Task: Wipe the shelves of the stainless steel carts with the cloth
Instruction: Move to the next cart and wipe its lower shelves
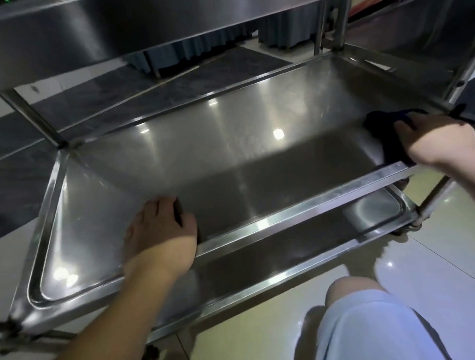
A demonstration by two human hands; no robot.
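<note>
Steel fills most of the frame: the middle shelf [225,139] of a stainless steel cart [28,120] runs from lower left to upper right, its flat pan catching bright spots of light; at centre left the left hand [159,233] rests over the shelf's near rim [293,212], fingers curled onto the pan, thumb side toward the middle, holding nothing; below that rim, toward lower centre, the bottom shelf [269,259] shows, and beneath it pale floor tiles [249,350]; at lower centre right a bent knee [352,288] in light shorts [375,338] sits close to the cart; at the right edge the right hand [439,139] presses palm down on a dark blue cloth [385,133] lying in the shelf's right-hand end, fingers spread over it; across the top of the frame spans the upper shelf [153,20].
</note>
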